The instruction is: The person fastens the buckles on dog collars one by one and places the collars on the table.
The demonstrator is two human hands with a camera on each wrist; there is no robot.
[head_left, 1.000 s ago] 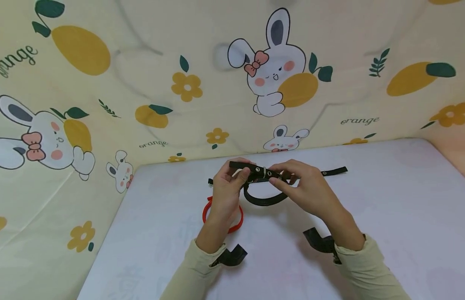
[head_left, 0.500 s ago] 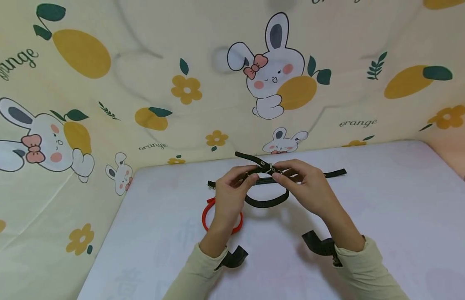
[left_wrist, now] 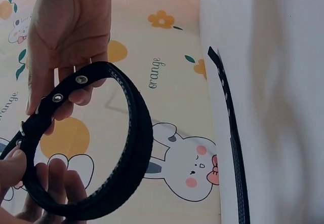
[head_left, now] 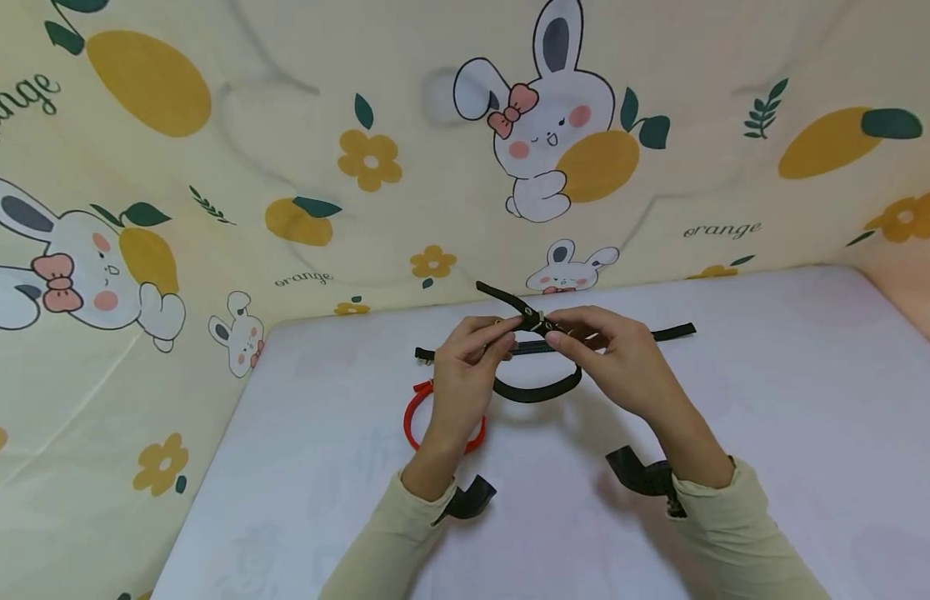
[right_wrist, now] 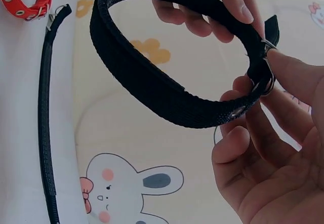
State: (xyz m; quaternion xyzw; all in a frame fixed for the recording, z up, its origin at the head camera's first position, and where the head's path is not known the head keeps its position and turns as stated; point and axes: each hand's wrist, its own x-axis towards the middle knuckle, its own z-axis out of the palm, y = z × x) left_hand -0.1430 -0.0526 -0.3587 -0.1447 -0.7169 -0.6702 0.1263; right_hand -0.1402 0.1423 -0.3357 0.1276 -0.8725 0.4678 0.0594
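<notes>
Both hands pinch the black collar (head_left: 538, 385) at its buckle (head_left: 541, 322), above the table (head_left: 772, 433): left hand (head_left: 465, 375), right hand (head_left: 622, 367). The loop is formed; fastening appears unfinished, strap tip projecting beyond the buckle.

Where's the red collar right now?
In the head view the red collar lies on the white table, just under the left hand and left of the looped black collar that both hands hold; it shows again at the right wrist view's top left.
</notes>
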